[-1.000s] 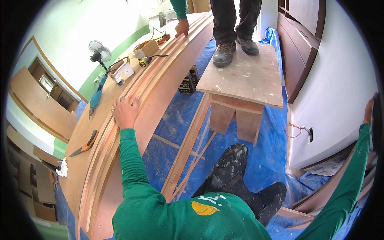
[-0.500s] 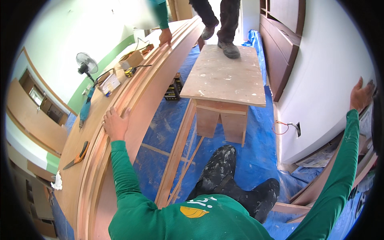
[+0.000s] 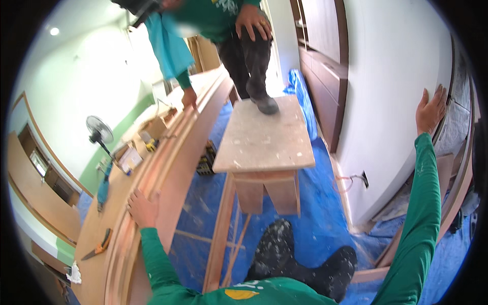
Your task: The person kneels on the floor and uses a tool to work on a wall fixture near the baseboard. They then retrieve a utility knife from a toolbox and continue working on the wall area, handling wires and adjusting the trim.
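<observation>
My left hand (image 3: 144, 208) lies on top of a stack of long wooden boards (image 3: 168, 157), fingers over the upper edges and not wrapped round any one board. Out to the far right, my right hand (image 3: 431, 111) rests against the edge of the white wall (image 3: 391, 101), fingers stretched upward and holding nothing. The boards run from near my left side to the far end of a wooden workbench. There a co-worker's hand (image 3: 189, 98) touches the same stack. The co-worker's other hand (image 3: 254, 23) rests on a raised knee.
One shoe of the co-worker (image 3: 266, 105) stands on a low wooden stool (image 3: 264, 137). Blue sheeting (image 3: 198, 223) covers the floor, with loose wood strips (image 3: 221, 239) on it. A handsaw (image 3: 99, 246), a teal power tool (image 3: 103, 185) and a fan (image 3: 99, 129) stand left. Wires (image 3: 356, 178) protrude from the wall.
My view has tilted upward, so more of the co-worker shows, including the hand on the knee. My left hand stays on the boards; my right hand stays at the wall, its fingers straighter.
</observation>
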A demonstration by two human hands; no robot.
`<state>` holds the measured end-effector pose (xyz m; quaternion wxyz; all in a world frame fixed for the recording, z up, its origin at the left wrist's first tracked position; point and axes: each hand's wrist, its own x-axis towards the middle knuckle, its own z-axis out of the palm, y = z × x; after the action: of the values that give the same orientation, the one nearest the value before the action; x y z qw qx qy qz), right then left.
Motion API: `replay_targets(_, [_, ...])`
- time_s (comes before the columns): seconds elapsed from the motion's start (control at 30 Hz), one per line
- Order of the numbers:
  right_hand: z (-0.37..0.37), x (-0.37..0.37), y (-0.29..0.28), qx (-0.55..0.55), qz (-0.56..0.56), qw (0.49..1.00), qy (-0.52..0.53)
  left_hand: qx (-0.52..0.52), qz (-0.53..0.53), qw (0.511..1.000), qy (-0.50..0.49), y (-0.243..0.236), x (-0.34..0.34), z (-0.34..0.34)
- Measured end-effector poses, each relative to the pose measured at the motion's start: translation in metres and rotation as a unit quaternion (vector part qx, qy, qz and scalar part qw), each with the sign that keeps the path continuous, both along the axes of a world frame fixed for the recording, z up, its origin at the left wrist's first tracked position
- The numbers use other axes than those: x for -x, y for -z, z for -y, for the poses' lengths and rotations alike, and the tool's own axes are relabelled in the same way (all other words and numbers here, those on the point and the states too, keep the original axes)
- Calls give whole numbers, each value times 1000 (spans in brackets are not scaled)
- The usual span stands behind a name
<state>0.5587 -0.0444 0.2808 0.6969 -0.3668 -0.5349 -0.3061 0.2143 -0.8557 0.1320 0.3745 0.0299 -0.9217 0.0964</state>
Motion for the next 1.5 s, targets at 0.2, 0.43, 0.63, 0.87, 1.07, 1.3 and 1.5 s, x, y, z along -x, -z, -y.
replay_targets(0.2, [5, -6, -8, -25, 9, 1000, 11, -40, 33, 999, -1, -8, -6, -5])
replay_targets(0.43, [11, -2, -8, -3, 13, 1000, 5, -44, 48, 998, -7, -6, -7, -3])
replay_targets(0.63, [8, -5, -5, 7, 17, 1000, 14, -42, 47, 998, -11, -9, -10, -9])
replay_targets(0.87, [9, -4, -6, -12, 15, 1000, 7, -46, 41, 998, -13, -9, -11, -8])
replay_targets(1.07, [9, -5, -7, 17, 14, 1000, -9, -50, 42, 998, -7, -7, -8, -8])
replay_targets(1.3, [11, -1, -3, -1, 12, 1000, -15, -62, 60, 996, -19, -13, -11, -10])
replay_targets(1.5, [12, -3, -8, 5, 14, 1000, -1, -71, 61, 995, -18, -13, -10, -13])
